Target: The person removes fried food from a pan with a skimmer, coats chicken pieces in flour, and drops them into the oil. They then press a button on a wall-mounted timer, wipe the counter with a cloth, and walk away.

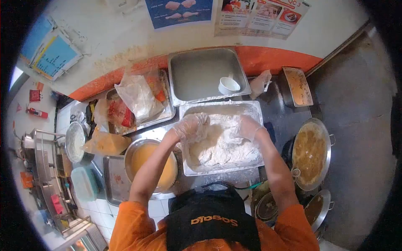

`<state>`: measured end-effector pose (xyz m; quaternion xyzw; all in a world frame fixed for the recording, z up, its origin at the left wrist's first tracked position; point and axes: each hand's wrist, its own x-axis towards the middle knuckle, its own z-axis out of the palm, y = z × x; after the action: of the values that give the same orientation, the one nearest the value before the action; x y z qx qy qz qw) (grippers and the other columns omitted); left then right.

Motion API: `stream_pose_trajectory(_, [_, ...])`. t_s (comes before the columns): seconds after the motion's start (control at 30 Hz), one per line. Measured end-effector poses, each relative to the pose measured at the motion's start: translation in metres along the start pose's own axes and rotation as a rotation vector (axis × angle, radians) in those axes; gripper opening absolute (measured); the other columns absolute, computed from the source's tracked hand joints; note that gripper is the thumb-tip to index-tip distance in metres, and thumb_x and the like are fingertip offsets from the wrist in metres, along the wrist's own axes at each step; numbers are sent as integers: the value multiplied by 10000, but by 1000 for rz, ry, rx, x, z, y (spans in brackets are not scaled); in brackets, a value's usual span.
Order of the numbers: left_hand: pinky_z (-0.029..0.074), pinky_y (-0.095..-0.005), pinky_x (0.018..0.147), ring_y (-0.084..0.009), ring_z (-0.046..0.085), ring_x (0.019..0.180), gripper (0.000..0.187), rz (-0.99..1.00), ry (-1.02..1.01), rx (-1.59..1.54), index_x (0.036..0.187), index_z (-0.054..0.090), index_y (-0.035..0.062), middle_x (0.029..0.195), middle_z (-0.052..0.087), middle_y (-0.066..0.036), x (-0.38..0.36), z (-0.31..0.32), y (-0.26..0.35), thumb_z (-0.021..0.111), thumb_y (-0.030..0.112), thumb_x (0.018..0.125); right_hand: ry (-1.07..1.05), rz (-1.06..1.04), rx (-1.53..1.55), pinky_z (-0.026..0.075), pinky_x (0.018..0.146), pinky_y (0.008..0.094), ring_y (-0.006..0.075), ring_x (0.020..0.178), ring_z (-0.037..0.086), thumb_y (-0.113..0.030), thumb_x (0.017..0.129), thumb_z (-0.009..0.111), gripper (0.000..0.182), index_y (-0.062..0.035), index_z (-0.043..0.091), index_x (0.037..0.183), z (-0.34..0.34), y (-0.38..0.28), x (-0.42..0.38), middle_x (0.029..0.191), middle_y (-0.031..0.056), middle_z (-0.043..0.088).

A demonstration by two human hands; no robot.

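A deep metal pan (222,170) of white flour (215,150) stands in front of me, with lumpy coated pieces partly buried in it. Both my hands are inside the pan in clear plastic gloves. At its left side, my left hand (193,126) has its fingers curled down into the flour. My right hand (248,128) is at the right side, its fingers bent round a floury mass. Flour coats the fingertips of both and hides what they grip.
A bowl of orange liquid (144,157) sits left of the pan. Behind stand a larger metal pan (197,75) with a white cup (229,85) and a tray (167,113) with plastic bags. To the right is a wide pan of frothy brown liquid (310,152).
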<state>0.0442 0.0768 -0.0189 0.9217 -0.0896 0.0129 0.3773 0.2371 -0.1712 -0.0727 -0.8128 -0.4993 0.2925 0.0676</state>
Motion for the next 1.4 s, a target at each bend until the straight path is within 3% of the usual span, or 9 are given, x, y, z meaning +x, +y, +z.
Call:
stream_pose_trajectory(0.23, [501, -439, 779, -363, 636, 879, 346, -88, -106, 334, 1075, 593, 57, 934, 651, -168, 3, -6, 24, 664, 189, 763, -86, 11, -241, 523, 811, 403, 397, 847, 647, -202, 732, 721, 359, 74, 647, 949, 21, -26, -4, 867, 261, 646])
stream_pose_trajectory(0.43, [505, -427, 809, -364, 633, 907, 321, -177, -33, 208, 1083, 599, 71, 966, 650, -190, -2, -15, 26, 649, 188, 788, 167, 148, 152, 506, 841, 444, 388, 923, 640, -236, 743, 684, 335, 53, 660, 910, 28, -16, -16, 912, 270, 647])
stream_pose_trajectory(0.57, [504, -429, 802, -367, 631, 908, 307, -126, -92, 134, 1080, 595, 65, 960, 648, -194, 2, -17, 25, 625, 245, 833, 295, 246, 16, 512, 781, 426, 374, 877, 624, -244, 787, 621, 273, 27, 657, 806, -9, -43, -45, 914, 233, 651])
stream_pose_trajectory(0.73, [506, -432, 780, -344, 637, 882, 323, -161, -353, 389, 1052, 606, 48, 929, 651, -177, 6, 70, -47, 611, 279, 826, 119, -104, -144, 527, 763, 425, 357, 831, 644, -165, 773, 570, 207, 25, 650, 776, -20, -72, -54, 903, 230, 653])
stream_pose_trajectory(0.9, [511, -445, 718, -320, 656, 845, 274, -102, -532, 530, 1008, 612, 64, 906, 659, -159, 4, 69, -18, 606, 255, 812, 216, -281, -45, 548, 743, 413, 362, 788, 662, -98, 751, 564, 172, 35, 673, 760, 50, -49, -41, 780, 217, 660])
stream_pose_trajectory(0.97, [513, -450, 692, -310, 664, 830, 255, -83, -562, 551, 990, 614, 70, 897, 663, -152, 3, 64, -14, 605, 246, 806, 5, -185, -119, 529, 755, 434, 362, 809, 647, -178, 760, 599, 205, 20, 653, 769, 60, -33, -17, 799, 218, 644])
stream_pose_trajectory(1.2, [515, -439, 706, -303, 654, 823, 259, 104, -360, 616, 994, 635, 94, 891, 661, -134, -9, 53, 5, 610, 254, 792, -163, -31, -129, 536, 711, 409, 358, 750, 660, -179, 731, 589, 212, 12, 680, 721, 35, -58, -2, 765, 236, 660])
stream_pose_trajectory(1.3, [514, -419, 748, -297, 643, 840, 286, 140, -243, 582, 1009, 647, 111, 902, 658, -128, -14, 53, -9, 616, 287, 787, 156, 18, 124, 527, 714, 406, 340, 729, 651, -192, 736, 575, 214, -17, 676, 665, 20, -67, -15, 703, 215, 646])
stream_pose_trajectory(1.4, [518, -410, 731, -278, 644, 837, 289, 124, -206, 507, 984, 655, 120, 894, 662, -120, -4, 54, -45, 625, 315, 772, 122, -106, -144, 524, 742, 406, 331, 733, 645, -160, 764, 541, 219, -13, 677, 675, 59, -21, 12, 703, 203, 643])
